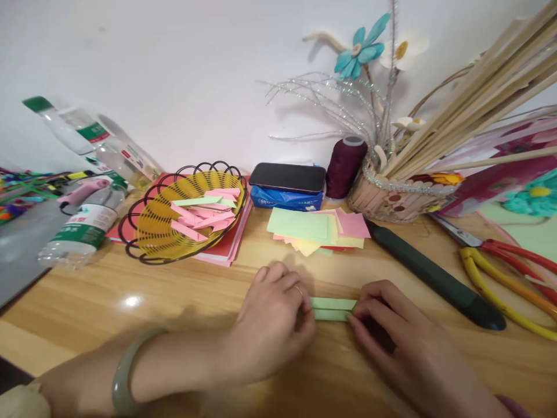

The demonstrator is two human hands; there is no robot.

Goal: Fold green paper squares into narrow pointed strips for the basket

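Observation:
A narrow folded strip of light green paper [333, 309] lies between my two hands on the wooden table, with a crease line along its length. My left hand [278, 316] is closed on the strip's left end, thumb and fingers together. At the right end, my right hand [391, 331] pinches the paper between thumb and fingertips. Just beyond the strip sits a loose stack of green, yellow and pink paper slips [300, 226]. Farther left, a yellow woven basket [152, 232] with a black looped rim holds several folded pink and green paper pieces [204, 217].
A black phone [287, 177] rests on a blue packet [285, 198], beside a maroon thread spool [347, 168]. At right are a dark green knife-like tool [435, 276], scissors [491, 247] and a pot [383, 197] of sticks and flowers. Plastic bottles [87, 229] lie at left.

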